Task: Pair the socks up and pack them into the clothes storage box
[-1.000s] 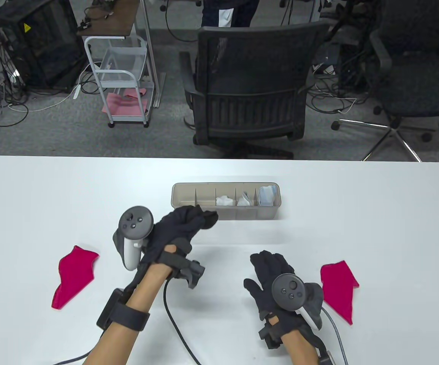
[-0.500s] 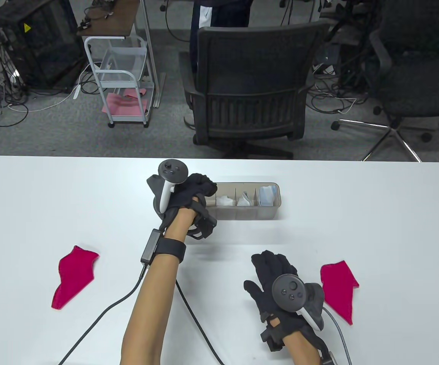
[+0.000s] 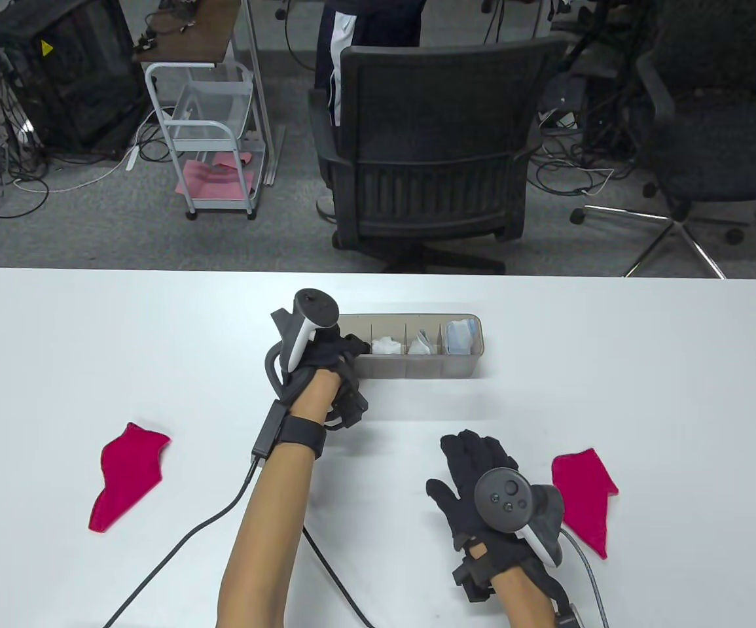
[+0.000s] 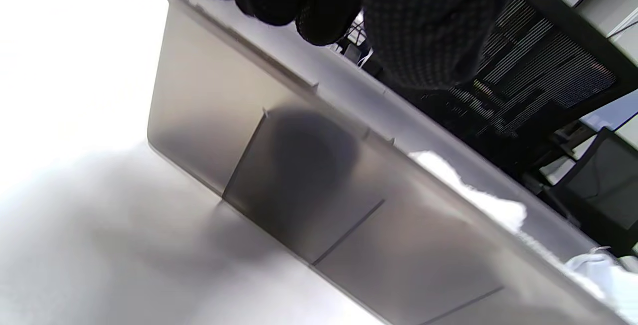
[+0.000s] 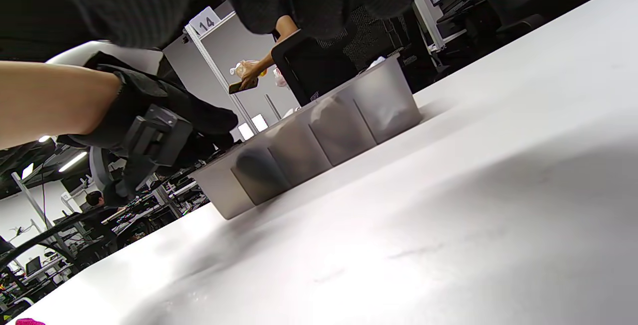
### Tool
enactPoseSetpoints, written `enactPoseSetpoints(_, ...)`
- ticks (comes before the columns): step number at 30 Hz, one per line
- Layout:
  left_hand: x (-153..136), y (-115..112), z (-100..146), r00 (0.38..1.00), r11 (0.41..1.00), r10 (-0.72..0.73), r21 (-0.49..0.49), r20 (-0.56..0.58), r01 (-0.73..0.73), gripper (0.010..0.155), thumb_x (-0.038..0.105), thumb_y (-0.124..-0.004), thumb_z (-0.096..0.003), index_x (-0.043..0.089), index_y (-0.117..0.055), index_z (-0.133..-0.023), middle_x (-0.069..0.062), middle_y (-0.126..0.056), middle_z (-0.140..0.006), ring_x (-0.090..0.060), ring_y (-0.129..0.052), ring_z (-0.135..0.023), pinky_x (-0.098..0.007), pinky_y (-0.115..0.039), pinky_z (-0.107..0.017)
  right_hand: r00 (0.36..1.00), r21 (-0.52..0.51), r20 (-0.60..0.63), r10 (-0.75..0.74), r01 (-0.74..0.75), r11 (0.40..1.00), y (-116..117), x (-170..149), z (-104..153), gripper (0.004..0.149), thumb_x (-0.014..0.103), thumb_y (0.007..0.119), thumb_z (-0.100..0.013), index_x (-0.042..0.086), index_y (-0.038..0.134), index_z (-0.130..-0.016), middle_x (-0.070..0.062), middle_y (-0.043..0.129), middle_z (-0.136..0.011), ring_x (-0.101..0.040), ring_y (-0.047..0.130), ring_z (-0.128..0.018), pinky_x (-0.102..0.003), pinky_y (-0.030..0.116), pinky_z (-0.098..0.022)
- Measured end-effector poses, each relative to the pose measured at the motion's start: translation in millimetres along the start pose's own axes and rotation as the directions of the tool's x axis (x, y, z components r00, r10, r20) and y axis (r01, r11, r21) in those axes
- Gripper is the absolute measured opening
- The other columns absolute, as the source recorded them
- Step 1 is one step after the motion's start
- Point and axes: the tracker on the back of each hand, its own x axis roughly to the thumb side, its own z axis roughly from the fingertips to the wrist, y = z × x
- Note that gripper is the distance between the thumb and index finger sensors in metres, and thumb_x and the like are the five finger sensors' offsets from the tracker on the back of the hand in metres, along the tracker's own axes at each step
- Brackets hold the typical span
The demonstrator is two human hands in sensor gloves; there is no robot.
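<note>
Currently, status by item:

left hand (image 3: pixel 315 356): over the left end of the storage box (image 3: pixel 463 366), fingers bunched and pointing down into an end compartment. Whether they pinch a dark sock or have let go, cannot tell: black glove on dark cloth.
dark shape in box: left wrist view shows a dark mass (image 4: pixel 304 160) behind the translucent wall of the second compartment from the left end. Probably a rolled dark pair, could partly be shadow.
right hand (image 3: pixel 476 481): flat on the table (image 3: pixel 646 366), fingers straight and slightly spread, holding nothing.
filled compartments: white bundle (image 3: pixel 387 345), a second pale bundle (image 3: pixel 422 343), light blue bundle (image 3: pixel 461 337), all toward the right end.
loose socks: one red sock (image 3: pixel 124 477) well left of the left arm; other red sock (image 3: pixel 587 494) just beside the right hand, on its outer side.
key relation: box long axis runs left-right. Right hand is nearer its red sock, long axis roughly diagonal, toe end toward the near edge. Left hand is well apart from the left one.
judgement: next pair is the reds; each hand takes its own side, then joins them mid-table.
hidden: left fingertips and the box's left end, covered by tracker and glove in the table view.
</note>
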Motion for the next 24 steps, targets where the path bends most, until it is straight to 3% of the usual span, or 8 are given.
enactPoseSetpoints(8, -10, 46, 43, 0.989, 0.996, 0.083, 0.01, 0.123, -0.085, 0.075, 0.041, -0.08, -0.0461, 0.012, -0.054, -0.11, -0.022, -0.056, -0.095, -0.041, -0.059, -0.067, -0.06, -0.047, -0.051, 1.0, 0.007, 0.009, 0.006, -0.006, 1.0, 2, 3, 0, 0.07, 0.056, 0.072, -0.042, 0.03, 0.051, -0.104, -0.009, 0.051, -0.119, -0.041, 0.042, -0.107, -0.063, 0.04, -0.073)
enactPoseSetpoints(12, -32, 100, 74, 0.981, 0.991, 0.127, 0.031, 0.15, -0.133, 0.074, 0.04, -0.082, -0.046, 0.014, -0.056, -0.111, -0.024, -0.054, -0.098, -0.043, -0.057, -0.068, -0.061, -0.045, -0.053, 1.0, 0.006, 0.013, 0.005, -0.005, 1.0, 2, 4, 0, 0.07, 0.056, 0.072, -0.042, 0.03, 0.051, -0.104, -0.009, 0.051, -0.119, -0.041, 0.041, -0.107, -0.063, 0.04, -0.073)
enactPoseSetpoints(17, -93, 174, 96, 0.996, 0.981, 0.046, 0.186, 0.07, -0.058, 0.071, 0.039, -0.083, -0.0453, 0.023, -0.06, -0.11, -0.024, -0.055, -0.099, -0.043, -0.058, -0.069, -0.061, -0.045, -0.053, 1.0, 0.001, 0.022, 0.006, -0.007, 1.0, 2, 5, 1, 0.07, 0.056, 0.072, -0.042, 0.03, 0.051, -0.104, -0.009, 0.051, -0.119, -0.042, 0.042, -0.107, -0.063, 0.04, -0.073)
enactPoseSetpoints(19, -131, 201, 101, 0.998, 0.969, 0.055, 0.24, -0.004, -0.053, 0.07, 0.039, -0.084, -0.0452, 0.025, -0.062, -0.11, -0.024, -0.055, -0.1, -0.043, -0.057, -0.069, -0.061, -0.045, -0.053, 1.0, -0.002, 0.026, 0.006, -0.006, 1.0, 2, 6, 1, 0.07, 0.056, 0.072, -0.042, 0.03, 0.051, -0.104, -0.009, 0.051, -0.119, -0.042, 0.041, -0.107, -0.063, 0.04, -0.073)
enactPoseSetpoints(24, -212, 223, 101, 0.981, 0.955, 0.12, 0.288, -0.154, -0.071, 0.069, 0.038, -0.085, -0.0448, 0.027, -0.063, -0.11, -0.023, -0.054, -0.102, -0.043, -0.057, -0.07, -0.061, -0.045, -0.053, 1.0, 0.004, 0.028, 0.009, -0.009, 1.0, 4, 7, 1, 0.07, 0.056, 0.072, -0.042, 0.03, 0.051, -0.104, -0.009, 0.051, -0.119, -0.041, 0.042, -0.107, -0.063, 0.04, -0.073)
